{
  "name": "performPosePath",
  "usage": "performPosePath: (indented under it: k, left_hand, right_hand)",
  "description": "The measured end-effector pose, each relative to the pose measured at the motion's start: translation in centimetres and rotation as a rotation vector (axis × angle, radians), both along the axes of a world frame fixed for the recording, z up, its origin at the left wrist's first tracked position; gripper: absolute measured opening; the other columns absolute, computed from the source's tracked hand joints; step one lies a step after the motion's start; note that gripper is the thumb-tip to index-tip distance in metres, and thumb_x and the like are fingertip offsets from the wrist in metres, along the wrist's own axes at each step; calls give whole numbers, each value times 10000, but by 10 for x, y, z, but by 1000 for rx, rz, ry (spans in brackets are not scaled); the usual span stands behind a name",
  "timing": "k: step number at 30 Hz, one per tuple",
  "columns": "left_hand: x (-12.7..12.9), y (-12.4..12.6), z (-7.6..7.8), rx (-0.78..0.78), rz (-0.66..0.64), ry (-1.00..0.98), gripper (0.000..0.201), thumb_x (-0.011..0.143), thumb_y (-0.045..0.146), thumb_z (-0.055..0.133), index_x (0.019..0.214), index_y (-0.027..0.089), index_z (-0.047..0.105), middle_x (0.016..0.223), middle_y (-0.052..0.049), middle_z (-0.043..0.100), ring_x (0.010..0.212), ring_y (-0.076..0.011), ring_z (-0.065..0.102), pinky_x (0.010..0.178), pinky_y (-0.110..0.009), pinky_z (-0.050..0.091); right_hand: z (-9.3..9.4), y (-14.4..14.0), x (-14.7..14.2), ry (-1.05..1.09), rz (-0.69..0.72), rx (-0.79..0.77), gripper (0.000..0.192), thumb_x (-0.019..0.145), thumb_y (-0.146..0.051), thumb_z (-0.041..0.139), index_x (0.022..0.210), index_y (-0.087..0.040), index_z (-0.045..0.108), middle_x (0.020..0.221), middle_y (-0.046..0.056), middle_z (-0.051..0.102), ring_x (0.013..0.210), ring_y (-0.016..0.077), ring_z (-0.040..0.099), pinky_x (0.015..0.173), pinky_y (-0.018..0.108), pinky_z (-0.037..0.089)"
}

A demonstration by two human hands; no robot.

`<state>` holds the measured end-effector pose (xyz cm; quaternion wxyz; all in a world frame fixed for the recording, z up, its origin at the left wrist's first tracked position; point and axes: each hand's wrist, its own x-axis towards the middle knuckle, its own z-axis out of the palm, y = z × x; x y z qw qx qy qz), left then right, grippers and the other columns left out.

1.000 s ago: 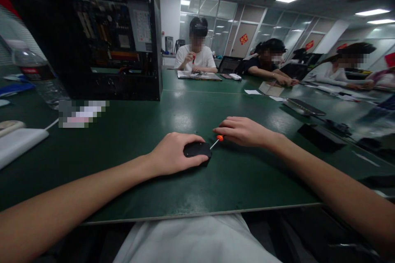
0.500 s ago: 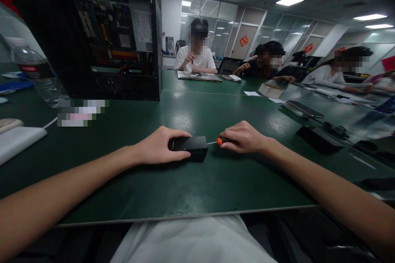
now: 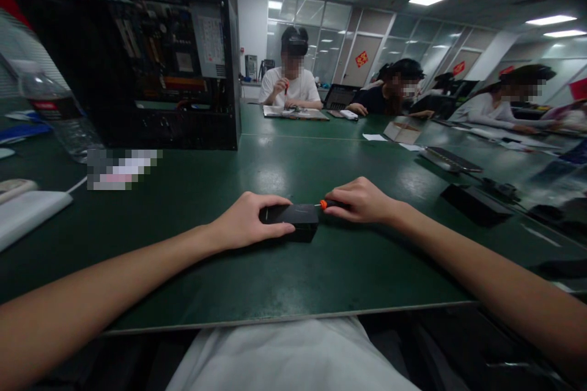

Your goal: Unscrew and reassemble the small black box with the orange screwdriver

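My left hand (image 3: pixel 247 218) is closed around a black rectangular box-shaped device (image 3: pixel 302 215), thumb on the near side and fingers on the far side. The device rests on the green table. In my right hand (image 3: pixel 359 200) is a screwdriver (image 3: pixel 323 204) with an orange and black handle, held in a pinch. Its thin metal shaft points left and meets the device's right end; most of the shaft is out of sight. What the tip touches there cannot be made out.
An opened computer case (image 3: pixel 183 73) stands at the back left, beside a plastic bottle (image 3: pixel 57 110). A black box-like block (image 3: pixel 476 203) and a flat device (image 3: pixel 452 159) lie to the right. Across the green table (image 3: pixel 275 287), other people sit working near an open carton (image 3: pixel 402 130).
The black device and my left hand have shifted a little to the right. The screwdriver's shaft now shows much shorter, its handle closer to the device's end.
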<state>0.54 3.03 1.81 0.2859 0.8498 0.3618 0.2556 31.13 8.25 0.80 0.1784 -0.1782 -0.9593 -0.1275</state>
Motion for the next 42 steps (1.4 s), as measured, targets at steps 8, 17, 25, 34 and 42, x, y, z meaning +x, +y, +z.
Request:
performPosePath:
  k: [8,17,25,34,42]
  left_hand:
    - [12,-5,-4,51,22,-39,468,825,430,765,1186,134,736,1020,-58,787,866,-209,725,779,-281,517]
    - [10,-6,1,75,43,-121,436,818,414,776,1170,158,751,1062,-58,785,922,-217,718,820,-290,514]
    - [-19,36,6,-272,295,-392,643,943,649,497,773,78,739,937,-137,773,434,-66,478,475,-245,404]
    - [-35,61,-5,-470,286,-405,372,863,479,722,910,110,730,824,-54,736,472,-70,565,468,-196,423]
    - [-17,47,-5,-433,221,-396,336,805,398,753,967,108,698,894,-73,748,600,-122,642,583,-248,508]
  right_hand:
    - [-7,-10,-12,26,-8,-12,294,1028,-305,437,1179,-137,626,892,67,726,701,132,655,614,249,402]
    - [-9,2,-11,22,-39,-235,337,1037,-375,429,1139,-145,653,924,81,714,784,153,655,699,251,455]
    - [-8,13,1,-57,-325,-217,394,1026,-456,430,1121,-162,675,1026,99,706,806,180,656,697,286,457]
    - [-4,5,-10,53,-397,-246,432,1028,-479,403,1153,-165,672,1114,132,695,942,247,665,823,388,520]
    - [3,-38,-47,212,-52,-426,680,897,-625,606,1391,-166,517,1295,157,639,1164,277,612,993,447,506]
